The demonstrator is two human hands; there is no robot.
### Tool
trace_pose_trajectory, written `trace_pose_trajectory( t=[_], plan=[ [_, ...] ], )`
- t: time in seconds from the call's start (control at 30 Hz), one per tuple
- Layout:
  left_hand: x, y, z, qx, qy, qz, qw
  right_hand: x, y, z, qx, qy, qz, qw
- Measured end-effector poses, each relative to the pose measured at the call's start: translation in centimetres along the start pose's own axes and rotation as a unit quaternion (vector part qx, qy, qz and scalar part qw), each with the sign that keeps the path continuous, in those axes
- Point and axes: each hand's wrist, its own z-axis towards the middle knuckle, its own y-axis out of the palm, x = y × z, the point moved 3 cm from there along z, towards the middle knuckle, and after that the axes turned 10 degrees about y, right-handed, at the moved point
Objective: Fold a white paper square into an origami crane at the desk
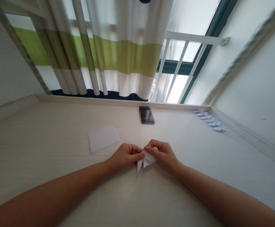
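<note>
A small folded white paper (148, 158) is pinched between both hands above the pale tabletop. My left hand (127, 154), with a gold ring on one finger, closes thumb and fingers on its left side. My right hand (163, 153) grips the upper right part, thumb on top. Pointed flaps hang below the fingers, one long and narrow at the left, one wider beside it. Part of the paper is hidden behind the fingers. To the left of my left hand lies a stack of white paper sheets (103, 139).
Several small folded paper figures (210, 120) stand in a row at the far right of the table (56, 135). A dark, blurred-out object (146, 115) lies by the back edge. Behind are a striped curtain (128, 56), a white railing (194, 37) and a window.
</note>
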Motion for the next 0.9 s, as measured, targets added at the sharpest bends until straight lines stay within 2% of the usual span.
trace_pose_trajectory(
  t=[0.13,0.43,0.7,0.9],
  plan=[
    [-0.02,0.1,0.04,-0.016,0.001,-0.029,0.999,0.21,-0.01,0.06,0.004,0.0,0.0,1.0],
    [0.18,0.2,0.03,0.0,-0.002,-0.067,0.998,-0.26,-0.08,0.0,0.042,-0.009,-0.027,0.999],
    [0.24,0.15,0.12,-0.012,-0.005,-0.069,0.998,-0.4,-0.01,-0.21,0.071,-0.068,-0.084,0.992],
    [0.23,0.12,0.22,-0.015,-0.003,-0.085,0.996,-0.13,0.09,-0.03,0.053,-0.068,-0.114,0.99]
  ],
)
